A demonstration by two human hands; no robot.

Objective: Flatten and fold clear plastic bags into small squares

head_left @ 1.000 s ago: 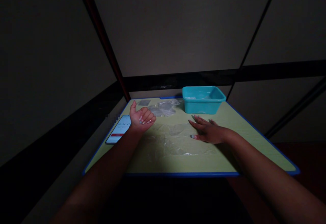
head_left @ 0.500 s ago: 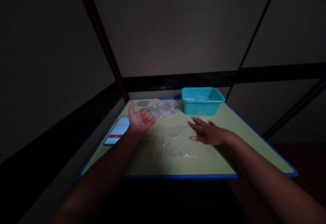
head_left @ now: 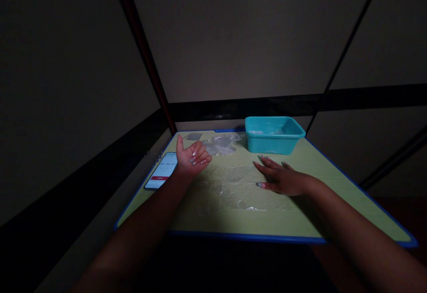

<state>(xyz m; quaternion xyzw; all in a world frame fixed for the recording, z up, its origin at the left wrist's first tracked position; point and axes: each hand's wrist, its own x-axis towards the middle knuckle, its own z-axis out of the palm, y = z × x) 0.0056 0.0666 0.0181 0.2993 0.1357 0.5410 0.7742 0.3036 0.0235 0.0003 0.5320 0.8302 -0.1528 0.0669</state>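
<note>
My left hand [head_left: 193, 157] rests on its edge at the left of the table, palm up. Its thumb points away from the loosely curled fingers, and nothing is in it. Just left of that hand lies a phone [head_left: 162, 171] with a lit timer screen, partly covered by my wrist. My right hand [head_left: 280, 178] lies palm down with its fingers spread, at the right end of a clear plastic bag [head_left: 240, 202]. This thin bag is spread flat and wrinkled across the middle of the table. Its outline is hard to make out.
Behind my hands stands a turquoise basin [head_left: 273, 144] with some clear plastic inside. More crumpled clear bags [head_left: 225, 144] and a small grey flat piece [head_left: 194, 137] lie at the back left. The yellow-green table [head_left: 247, 227] has a blue rim and meets a panelled wall [head_left: 233, 39].
The whole view has shifted slightly, so the table and things appear a little further right. Both hands keep nearly the same pose and place on the table.
</note>
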